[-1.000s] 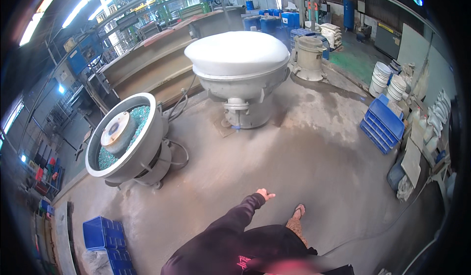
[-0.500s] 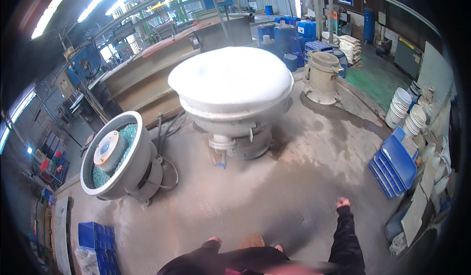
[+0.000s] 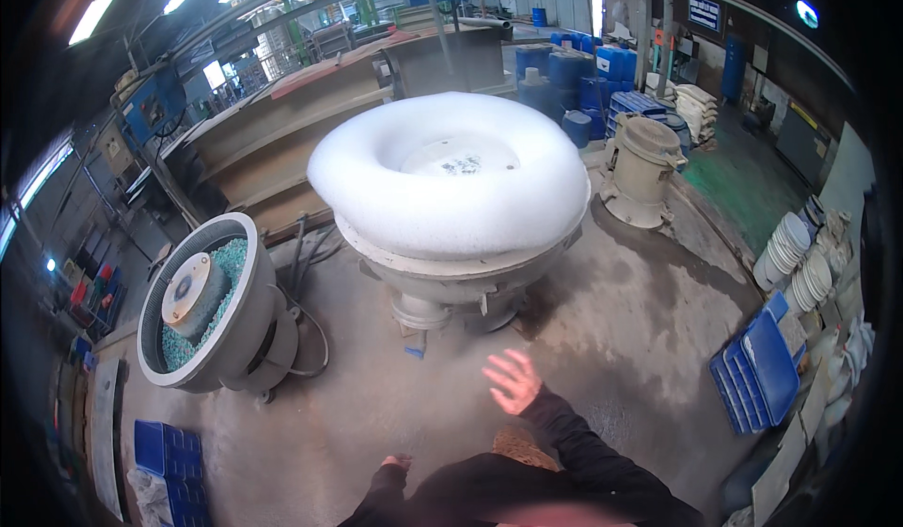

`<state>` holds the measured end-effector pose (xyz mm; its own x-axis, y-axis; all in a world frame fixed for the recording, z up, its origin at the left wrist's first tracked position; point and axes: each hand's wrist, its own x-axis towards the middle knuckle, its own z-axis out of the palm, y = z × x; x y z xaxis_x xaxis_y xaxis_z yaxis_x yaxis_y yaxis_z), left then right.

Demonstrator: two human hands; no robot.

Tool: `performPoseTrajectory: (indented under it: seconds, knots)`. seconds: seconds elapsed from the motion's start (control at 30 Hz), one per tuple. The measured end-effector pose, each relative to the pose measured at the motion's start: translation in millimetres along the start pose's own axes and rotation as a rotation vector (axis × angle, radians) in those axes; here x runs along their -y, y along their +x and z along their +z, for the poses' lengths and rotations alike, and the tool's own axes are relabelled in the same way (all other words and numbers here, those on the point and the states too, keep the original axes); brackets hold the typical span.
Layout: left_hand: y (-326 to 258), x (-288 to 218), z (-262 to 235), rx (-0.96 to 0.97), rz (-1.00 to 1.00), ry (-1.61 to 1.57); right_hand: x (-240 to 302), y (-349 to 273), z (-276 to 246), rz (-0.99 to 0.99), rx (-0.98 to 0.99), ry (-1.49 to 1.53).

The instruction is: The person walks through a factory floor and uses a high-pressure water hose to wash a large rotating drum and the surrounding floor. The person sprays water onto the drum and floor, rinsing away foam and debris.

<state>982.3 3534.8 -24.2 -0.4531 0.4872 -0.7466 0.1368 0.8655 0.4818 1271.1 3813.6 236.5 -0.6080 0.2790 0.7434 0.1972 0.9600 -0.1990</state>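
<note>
A large round vibratory tub point(image 3: 442, 271) stands ahead of me, with a thick ring of white foam point(image 3: 451, 217) swelling over its rim. Inside the ring, the top of a pale centre hub point(image 3: 461, 157) shows with dark specks on it. My right hand point(image 3: 514, 381) is raised in front of the tub, its fingers spread and nothing in it, apart from the foam. Low beside my body hangs my left hand point(image 3: 398, 462); it is small in view, and its fingers are too unclear to read.
At left, a smaller tilted tub point(image 3: 256, 325) holds green media point(image 3: 226, 273). Blue crates point(image 3: 169, 456) sit lower left, and a blue crate point(image 3: 757, 367) stands at right near white buckets point(image 3: 783, 250). A beige cylindrical machine point(image 3: 641, 174) stands behind right. A hose point(image 3: 323, 339) lies on the wet floor.
My right hand has swung inward and up toward the tub, its fingers now spread. The tub appears closer, and the opening inside the foam ring has come into view.
</note>
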Motion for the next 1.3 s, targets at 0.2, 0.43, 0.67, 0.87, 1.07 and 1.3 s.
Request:
performPoseTrajectory:
  seconds: [0.2,0.43,0.67,0.87,1.07,1.3]
  knots:
    - [-2,20,-6,-0.153,0.020,-0.152,-9,49,135,0.018,0.470,0.512]
    - [-16,-12,13,-0.299,-0.094,-0.165,-3,56,244,-0.040,0.967,0.028]
    - [-64,-39,84,-0.341,-0.389,-0.523,-25,9,381,0.286,1.051,0.409]
    - [-59,-83,162,-0.510,-0.504,-1.078,-70,13,463,-0.091,1.373,-0.117]
    - [-138,-126,299,-0.629,-0.767,-1.376,-120,-21,581,0.036,1.461,-0.347]
    - [-229,-213,398,-0.218,-1.362,-1.621,-153,-71,683,-0.215,1.403,-0.484]
